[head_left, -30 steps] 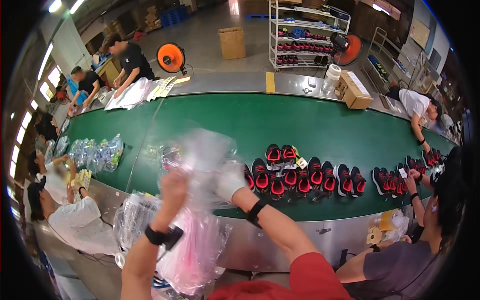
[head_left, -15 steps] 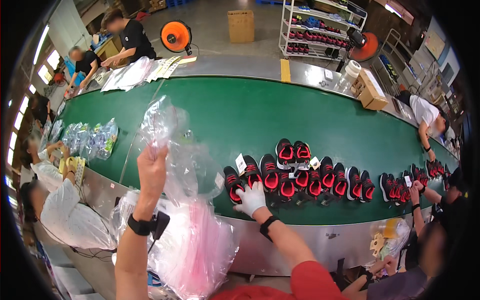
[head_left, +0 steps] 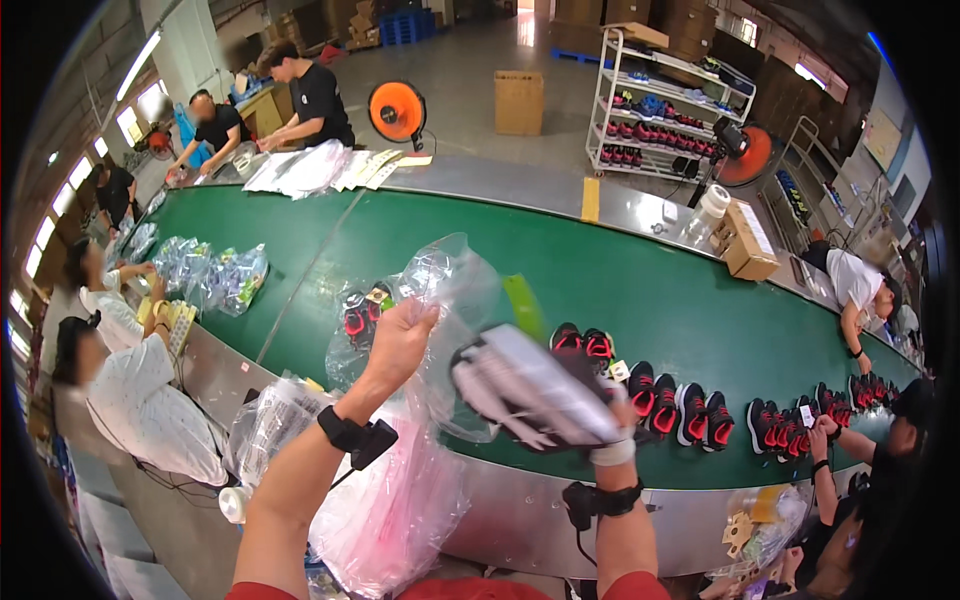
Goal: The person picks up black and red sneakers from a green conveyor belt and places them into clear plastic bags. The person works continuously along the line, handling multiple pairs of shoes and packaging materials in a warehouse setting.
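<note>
1. Looking like a shoe factory floor, packing section.
2. Long green belt (head_left: 450, 210) is filling the middle; steel edging (head_left: 510, 490) is framing it.
3. People are working along both sides, e.g. a person in black (head_left: 320, 108) far side, a person in white (head_left: 150, 400) near side.
4. Black-and-red shoes (head_left: 690, 415) are lining the belt; clear plastic bags (head_left: 385, 510) are lying heaped by its near edge.
5. White rack (head_left: 602, 95) behind is holding more shoes.
6. Orange fan (head_left: 397, 110), cardboard carton (head_left: 518, 102) and blue pallets (head_left: 405, 28) are standing on the floor (head_left: 460, 115) beyond.

Blurred shoes (head_left: 530, 388) now aloft over green belt (head_left: 440, 215)
</note>
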`<action>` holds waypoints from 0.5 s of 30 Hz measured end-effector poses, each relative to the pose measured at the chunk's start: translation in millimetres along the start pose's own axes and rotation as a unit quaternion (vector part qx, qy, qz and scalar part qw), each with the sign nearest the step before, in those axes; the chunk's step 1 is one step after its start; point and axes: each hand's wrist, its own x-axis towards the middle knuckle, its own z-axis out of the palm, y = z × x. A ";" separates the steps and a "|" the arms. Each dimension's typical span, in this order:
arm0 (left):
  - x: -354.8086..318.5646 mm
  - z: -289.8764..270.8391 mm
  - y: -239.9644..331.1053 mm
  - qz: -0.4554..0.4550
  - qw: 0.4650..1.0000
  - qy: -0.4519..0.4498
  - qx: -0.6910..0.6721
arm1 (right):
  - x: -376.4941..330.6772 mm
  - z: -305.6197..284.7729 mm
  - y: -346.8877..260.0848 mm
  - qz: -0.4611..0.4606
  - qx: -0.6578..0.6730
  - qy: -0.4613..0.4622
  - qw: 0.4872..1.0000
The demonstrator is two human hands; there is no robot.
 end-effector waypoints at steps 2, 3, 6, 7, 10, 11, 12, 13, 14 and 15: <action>-4.6 11.3 22.1 -0.011 0.997 -0.051 -0.052 | 1.7 53.7 -18.2 -0.198 -0.600 -0.119 0.766; -20.8 25.4 31.5 0.077 0.989 -0.110 0.054 | 8.5 40.6 4.5 -0.338 -0.719 -0.127 0.593; -68.2 80.0 39.9 0.171 0.942 -0.252 0.144 | 13.2 39.1 50.7 -0.324 -0.747 -0.070 0.577; -74.9 85.1 36.2 0.165 0.952 -0.218 0.134 | 8.3 41.1 50.5 -0.273 -0.741 -0.100 0.605; -50.1 94.8 41.5 0.194 0.966 -0.100 0.139 | -15.6 65.5 25.3 -0.241 -0.846 -0.236 0.413; -25.3 90.7 30.1 0.128 0.987 -0.046 0.087 | -25.1 73.9 24.8 -0.272 -0.852 -0.296 0.337; -21.1 92.0 30.6 0.120 0.985 -0.073 0.099 | -28.7 83.0 18.5 -0.317 -0.810 -0.352 0.346; -19.2 105.3 40.1 0.121 0.981 -0.115 0.104 | -22.9 86.0 8.8 -0.369 -0.761 -0.378 0.376; -32.4 120.7 49.1 0.176 0.947 -0.231 0.136 | -12.7 63.5 24.0 -0.234 -0.745 -0.431 0.453; -54.8 129.7 69.9 0.228 0.895 -0.345 0.167 | -3.3 45.2 33.5 -0.093 -0.717 -0.448 0.527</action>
